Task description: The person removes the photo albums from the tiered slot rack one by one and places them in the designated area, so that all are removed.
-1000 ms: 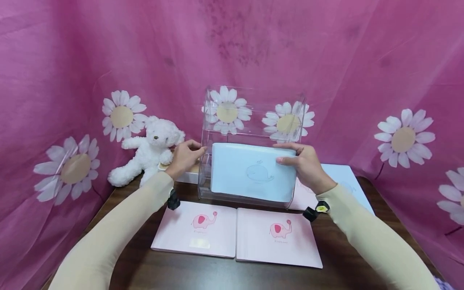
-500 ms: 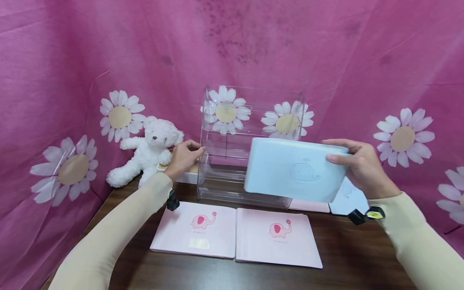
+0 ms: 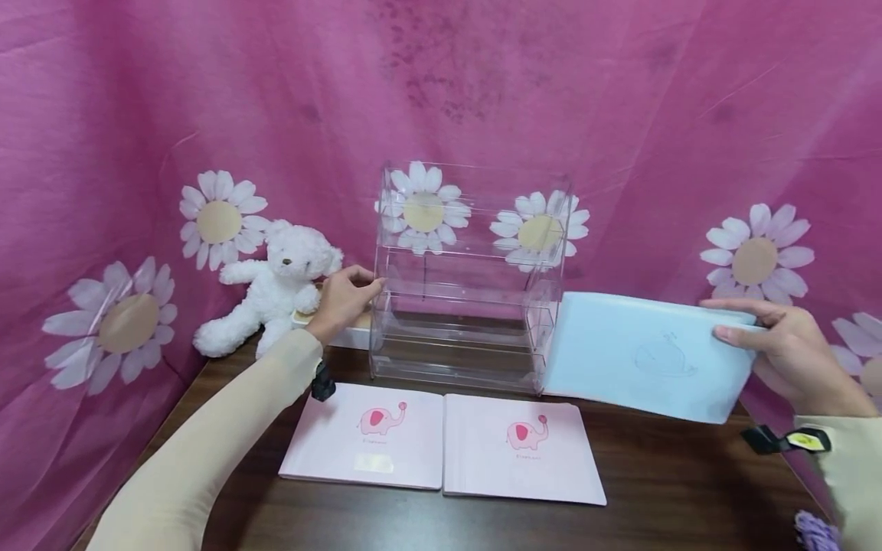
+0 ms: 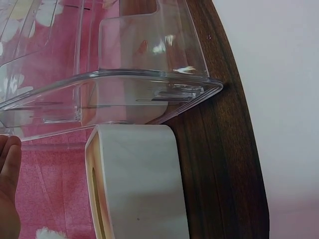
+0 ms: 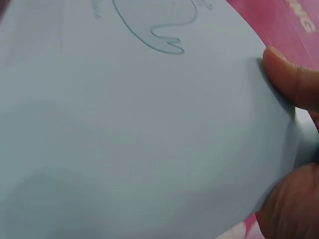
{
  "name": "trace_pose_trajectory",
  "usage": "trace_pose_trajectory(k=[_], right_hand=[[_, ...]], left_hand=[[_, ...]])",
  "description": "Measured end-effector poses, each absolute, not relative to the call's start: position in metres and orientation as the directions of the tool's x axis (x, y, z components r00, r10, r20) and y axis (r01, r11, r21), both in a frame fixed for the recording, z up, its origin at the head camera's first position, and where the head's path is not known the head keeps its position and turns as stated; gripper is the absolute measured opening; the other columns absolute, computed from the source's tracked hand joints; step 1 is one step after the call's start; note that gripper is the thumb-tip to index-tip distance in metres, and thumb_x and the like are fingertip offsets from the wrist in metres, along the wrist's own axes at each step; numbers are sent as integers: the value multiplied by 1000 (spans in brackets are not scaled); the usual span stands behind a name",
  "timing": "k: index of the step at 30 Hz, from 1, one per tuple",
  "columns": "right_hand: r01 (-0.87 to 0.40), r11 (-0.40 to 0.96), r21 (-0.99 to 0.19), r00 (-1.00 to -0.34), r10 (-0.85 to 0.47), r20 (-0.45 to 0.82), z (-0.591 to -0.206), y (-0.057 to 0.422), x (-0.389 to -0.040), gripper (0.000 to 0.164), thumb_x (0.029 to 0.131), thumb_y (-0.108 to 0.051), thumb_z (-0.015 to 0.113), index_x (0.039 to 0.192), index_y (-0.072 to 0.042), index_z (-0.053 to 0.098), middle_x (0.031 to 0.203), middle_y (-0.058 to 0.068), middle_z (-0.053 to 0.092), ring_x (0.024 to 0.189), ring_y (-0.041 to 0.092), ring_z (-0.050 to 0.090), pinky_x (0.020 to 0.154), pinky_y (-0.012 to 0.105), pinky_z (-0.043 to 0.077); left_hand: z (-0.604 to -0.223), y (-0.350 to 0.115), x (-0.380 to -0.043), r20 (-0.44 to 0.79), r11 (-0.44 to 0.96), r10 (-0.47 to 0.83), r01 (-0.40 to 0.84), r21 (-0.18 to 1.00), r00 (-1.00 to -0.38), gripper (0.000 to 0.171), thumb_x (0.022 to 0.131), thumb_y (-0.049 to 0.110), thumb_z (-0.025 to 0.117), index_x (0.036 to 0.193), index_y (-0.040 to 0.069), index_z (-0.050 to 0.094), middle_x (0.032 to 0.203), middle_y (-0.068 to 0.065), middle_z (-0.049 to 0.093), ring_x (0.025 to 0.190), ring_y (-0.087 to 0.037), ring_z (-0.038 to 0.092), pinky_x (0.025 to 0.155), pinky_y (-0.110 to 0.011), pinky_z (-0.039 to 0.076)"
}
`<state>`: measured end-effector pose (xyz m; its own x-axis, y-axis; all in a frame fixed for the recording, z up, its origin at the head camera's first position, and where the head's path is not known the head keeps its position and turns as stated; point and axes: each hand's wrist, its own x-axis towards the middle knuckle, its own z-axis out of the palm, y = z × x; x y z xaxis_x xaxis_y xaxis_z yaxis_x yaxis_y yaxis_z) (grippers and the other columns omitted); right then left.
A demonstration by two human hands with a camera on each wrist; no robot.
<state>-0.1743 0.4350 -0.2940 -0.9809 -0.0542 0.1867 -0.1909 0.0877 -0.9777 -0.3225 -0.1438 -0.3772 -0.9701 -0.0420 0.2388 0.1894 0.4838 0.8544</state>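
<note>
A clear acrylic rack [image 3: 468,337] with several tiers stands upright at the back of the table. My left hand [image 3: 344,298] pinches the front edge of its left side; only some of its fingers [image 4: 9,164] show in the left wrist view. In my right hand [image 3: 792,348] is a light blue booklet [image 3: 620,360] with a whale drawing, pinched at its right edge, thumb in front. The booklet is tilted, its left end beside the rack's lower right corner. Two pink elephant booklets, a left one [image 3: 331,451] and a right one [image 3: 551,471], lie side by side before the rack.
A white plush bear [image 3: 282,275] sits left of the rack. Between them is a white box [image 4: 139,184] with a slot, close against the rack's side. A purple fuzzy thing [image 3: 816,529] lies at the table's right edge. Pink flowered cloth [image 3: 441,92] hangs behind.
My right hand has carried the blue booklet from in front of the rack rightward and down to the rack's right side. The left hand has stayed at the rack's left edge.
</note>
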Motion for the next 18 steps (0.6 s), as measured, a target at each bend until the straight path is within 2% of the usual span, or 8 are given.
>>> trace_pose_trajectory(k=[5,7,13,15,18], right_hand=[[-115,132,-985,-986,-137,97,-311,468,-164,46,97,15,50,122,-15,73,103,-3,80,82,15,78,63,33,62],[-79,197,-977,-985,-166,46,-318,481,-162,47,98,14,49,122,-18,73,102,-5,80,82,16,78,63,34,62],[44,404,-914,-984,-142,-110,-333,508,-157,45,102,4,50,120,-31,72,101,-14,78,81,18,77,65,36,62],[62,392,-918,-976,-169,-138,-338,514,-157,46,103,3,49,120,-32,72,103,-14,78,83,19,77,66,37,63],[62,300,-952,-948,-281,-151,-344,520,-158,49,104,6,43,125,-29,71,108,-8,79,89,22,78,70,42,63]], left_hand=[[-378,-144,-324,243,485,-47,190,854,-969,29,91,38,74,102,11,73,101,-8,74,87,-19,66,71,-25,51],[-377,-144,-324,241,487,-44,190,853,-970,29,91,38,73,103,11,73,101,-8,75,87,-18,66,71,-24,51],[-374,-144,-324,234,479,-37,189,857,-971,27,91,36,74,101,11,72,100,-9,74,86,-20,66,70,-26,51],[-374,-144,-324,235,482,-36,189,856,-971,28,91,37,73,101,11,72,101,-9,74,87,-19,66,70,-26,51],[-375,-144,-324,232,486,-37,185,854,-972,29,91,37,74,102,11,72,102,-9,74,88,-20,65,71,-25,51]])
